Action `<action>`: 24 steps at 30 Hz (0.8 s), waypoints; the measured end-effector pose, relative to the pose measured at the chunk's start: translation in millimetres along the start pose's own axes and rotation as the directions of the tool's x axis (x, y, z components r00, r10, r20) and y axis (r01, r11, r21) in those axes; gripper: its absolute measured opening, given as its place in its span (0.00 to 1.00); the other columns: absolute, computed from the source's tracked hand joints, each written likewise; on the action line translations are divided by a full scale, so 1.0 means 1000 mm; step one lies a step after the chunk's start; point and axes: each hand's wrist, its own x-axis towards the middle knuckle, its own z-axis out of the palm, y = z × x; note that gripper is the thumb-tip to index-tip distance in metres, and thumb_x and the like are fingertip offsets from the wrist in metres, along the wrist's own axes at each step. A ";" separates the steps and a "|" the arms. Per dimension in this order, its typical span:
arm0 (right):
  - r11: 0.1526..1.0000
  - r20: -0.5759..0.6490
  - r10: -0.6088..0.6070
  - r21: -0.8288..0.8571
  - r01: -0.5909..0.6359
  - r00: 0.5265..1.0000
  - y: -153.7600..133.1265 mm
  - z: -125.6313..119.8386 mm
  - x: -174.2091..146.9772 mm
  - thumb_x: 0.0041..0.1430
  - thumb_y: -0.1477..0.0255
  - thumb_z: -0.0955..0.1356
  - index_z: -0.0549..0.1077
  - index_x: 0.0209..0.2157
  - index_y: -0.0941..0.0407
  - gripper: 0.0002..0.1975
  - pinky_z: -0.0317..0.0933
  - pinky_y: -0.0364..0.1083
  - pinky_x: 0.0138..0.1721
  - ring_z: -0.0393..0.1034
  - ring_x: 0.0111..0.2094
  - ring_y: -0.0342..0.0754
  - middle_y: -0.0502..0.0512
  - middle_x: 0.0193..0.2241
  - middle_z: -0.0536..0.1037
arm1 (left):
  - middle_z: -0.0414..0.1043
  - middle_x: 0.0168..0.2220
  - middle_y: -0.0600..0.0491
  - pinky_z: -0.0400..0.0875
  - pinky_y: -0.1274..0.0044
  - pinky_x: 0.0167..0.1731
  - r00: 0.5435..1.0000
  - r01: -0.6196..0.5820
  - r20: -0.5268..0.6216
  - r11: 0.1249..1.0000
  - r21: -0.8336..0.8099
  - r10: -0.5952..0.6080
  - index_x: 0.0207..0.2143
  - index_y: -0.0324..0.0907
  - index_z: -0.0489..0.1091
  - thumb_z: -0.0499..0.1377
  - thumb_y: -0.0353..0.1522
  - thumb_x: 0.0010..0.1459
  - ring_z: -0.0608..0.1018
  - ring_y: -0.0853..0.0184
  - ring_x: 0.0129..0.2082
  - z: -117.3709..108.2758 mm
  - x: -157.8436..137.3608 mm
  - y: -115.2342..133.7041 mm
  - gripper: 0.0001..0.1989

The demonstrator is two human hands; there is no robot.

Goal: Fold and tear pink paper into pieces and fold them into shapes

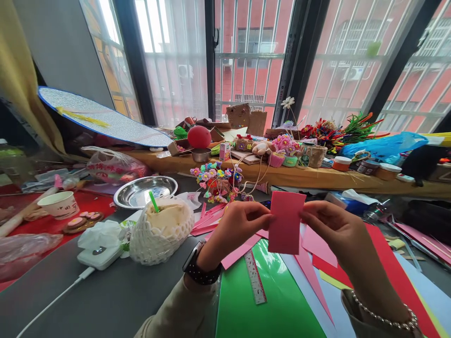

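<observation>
Between my two hands a small rectangle of pink paper (286, 223) is held upright above the table. My left hand (243, 218) pinches its left edge between thumb and fingers. At the opposite edge, my right hand (331, 225) grips the paper in the same way. Below lie a green sheet (271, 300) with a glossy surface and a patterned ruler (255, 277) on it. Pink paper strips (209, 220) are heaped behind my left wrist. Under my right forearm, red paper (398, 277) and other coloured sheets overlap.
To the left stand a coconut (162, 230) in white foam netting with a green straw, a steel plate (146, 192), a paper cup (59, 205) and a white charger (100, 251) with its cable. Colourful craft flowers (216, 180) and paint jars (341, 163) sit toward the windows.
</observation>
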 end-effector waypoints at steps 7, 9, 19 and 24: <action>0.989 0.199 0.146 0.008 -0.151 0.969 0.000 0.003 0.003 0.41 0.65 0.69 0.72 0.21 0.58 0.10 0.64 0.44 0.24 0.70 0.23 0.47 0.53 0.19 0.75 | 0.70 0.23 0.52 0.64 0.82 0.23 0.982 -0.038 -0.184 0.997 0.072 0.050 0.25 0.36 0.70 0.54 0.38 0.49 0.70 0.72 0.23 0.000 0.002 0.004 0.13; 0.971 0.113 0.211 0.086 -0.221 0.971 0.002 0.004 0.004 0.41 0.66 0.69 0.72 0.25 0.58 0.10 0.64 0.45 0.25 0.71 0.24 0.48 0.54 0.21 0.76 | 0.70 0.24 0.51 0.65 0.81 0.24 0.976 -0.036 -0.215 0.999 -0.007 0.034 0.26 0.36 0.70 0.53 0.39 0.50 0.70 0.72 0.24 0.000 0.003 0.007 0.15; 0.872 0.145 0.256 0.391 -0.293 0.956 0.006 0.018 0.001 0.41 0.68 0.70 0.73 0.30 0.58 0.11 0.64 0.44 0.29 0.71 0.26 0.46 0.53 0.23 0.77 | 0.71 0.24 0.50 0.68 0.78 0.27 0.996 0.033 -0.064 0.958 -0.286 -0.054 0.30 0.34 0.69 0.56 0.36 0.48 0.73 0.71 0.24 0.016 0.004 -0.001 0.12; 0.954 0.148 0.231 0.158 -0.254 0.962 0.000 0.015 0.000 0.41 0.65 0.69 0.74 0.24 0.60 0.12 0.64 0.45 0.26 0.71 0.24 0.48 0.56 0.21 0.76 | 0.70 0.20 0.52 0.68 0.79 0.24 0.981 0.000 -0.187 0.955 -0.298 -0.058 0.25 0.34 0.69 0.57 0.36 0.47 0.72 0.72 0.21 0.012 0.004 0.003 0.12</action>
